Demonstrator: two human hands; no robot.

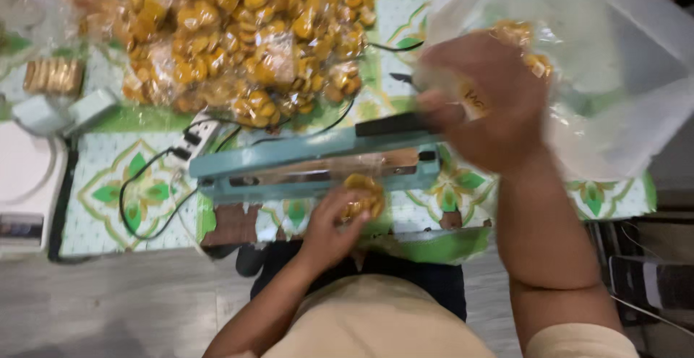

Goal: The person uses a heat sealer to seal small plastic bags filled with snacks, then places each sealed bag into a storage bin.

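Currently the left hand (pixel 334 222) grips a small snack packet (pixel 363 193) at the blue heat sealer (pixel 318 163); the blurred right hand (pixel 486 101) closes on the sealer's handle (pixel 394 124), beside a clear bag (pixel 600 69).

The sealer (pixel 318 159) has a painted teal metal body, smooth and matt, with a black plastic handle at its right end. The big bag (pixel 614 76) at the right is thin clear plastic, glossy and creased. The heaped packets (pixel 238 40) far across the table are shiny clear film. The mat (pixel 108 184) looks like smooth printed plastic. The scale (pixel 25 184) at the left is white plastic.
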